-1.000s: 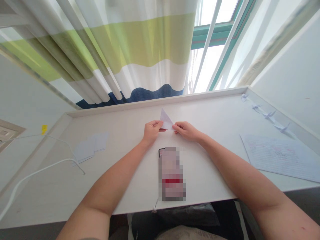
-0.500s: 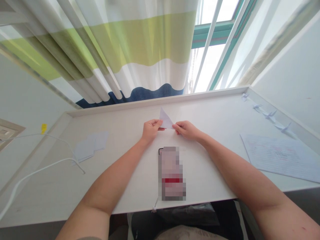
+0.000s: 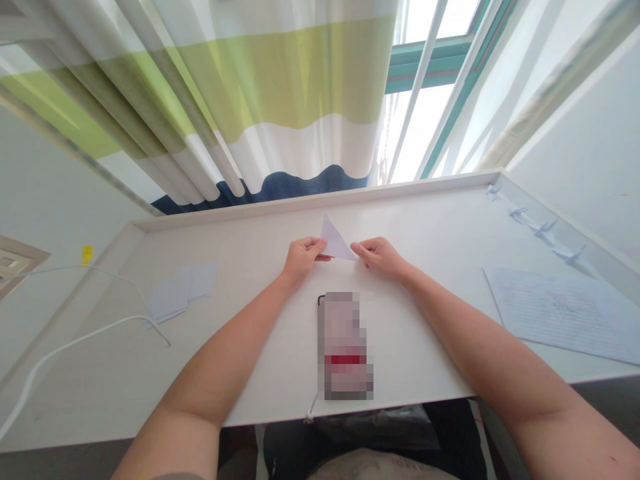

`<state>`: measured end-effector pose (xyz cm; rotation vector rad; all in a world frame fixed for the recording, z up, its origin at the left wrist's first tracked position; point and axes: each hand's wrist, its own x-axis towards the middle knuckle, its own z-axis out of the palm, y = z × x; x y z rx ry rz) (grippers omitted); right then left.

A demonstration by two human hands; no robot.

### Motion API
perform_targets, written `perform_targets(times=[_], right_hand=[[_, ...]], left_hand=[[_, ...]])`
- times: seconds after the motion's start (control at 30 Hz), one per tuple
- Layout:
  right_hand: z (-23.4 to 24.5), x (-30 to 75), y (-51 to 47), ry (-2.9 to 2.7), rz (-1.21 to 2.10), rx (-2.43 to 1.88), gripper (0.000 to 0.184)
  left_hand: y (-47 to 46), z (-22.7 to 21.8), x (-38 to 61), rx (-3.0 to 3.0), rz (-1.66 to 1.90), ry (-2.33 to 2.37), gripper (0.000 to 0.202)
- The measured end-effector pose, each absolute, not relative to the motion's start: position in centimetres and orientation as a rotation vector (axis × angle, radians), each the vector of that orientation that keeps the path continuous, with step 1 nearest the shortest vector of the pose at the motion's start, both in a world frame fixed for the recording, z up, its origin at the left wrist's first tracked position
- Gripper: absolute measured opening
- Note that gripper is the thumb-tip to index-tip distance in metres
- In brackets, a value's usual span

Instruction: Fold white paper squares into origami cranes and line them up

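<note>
A white sheet of paper (image 3: 336, 241), folded into a triangle with its tip pointing away from me, is held above the desk. My left hand (image 3: 303, 257) pinches its left side, thumb on top and fingers beneath. Red shows at the fingertips under the paper's lower edge. At the right corner, my right hand (image 3: 379, 258) is closed, thumb and forefinger against the paper; how much of it they grip is partly hidden. Nearer to me on the desk lies a phone-shaped object (image 3: 343, 333), blurred out by pixels.
Loose white papers (image 3: 184, 290) lie at the left beside a white cable (image 3: 90, 338). On the right are a written sheet (image 3: 560, 310) and several small folded paper pieces (image 3: 544, 228) along the raised edge. A curtain (image 3: 300, 80) hangs behind the white desk (image 3: 240, 373).
My right hand has shifted slightly right and outward along the paper, so more of its right corner shows. My left hand keeps its hold, almost still.
</note>
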<state>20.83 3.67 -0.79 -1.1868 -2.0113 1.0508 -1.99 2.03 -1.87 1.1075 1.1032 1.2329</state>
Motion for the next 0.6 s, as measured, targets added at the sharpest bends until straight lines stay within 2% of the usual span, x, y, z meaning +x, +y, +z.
perform_targets(times=[0.17, 0.6], right_hand=[[-1.24, 20.51, 3.93, -1.873, 1.116, -1.074, 0.061], [-0.82, 19.82, 3.40, -1.596, 0.947, -1.089, 0.074]], left_hand=[[1.34, -1.86, -1.54, 1.318, 1.039, 1.095, 0.044], [1.08, -1.33, -1.48, 1.362, 0.991, 1.041, 0.040]])
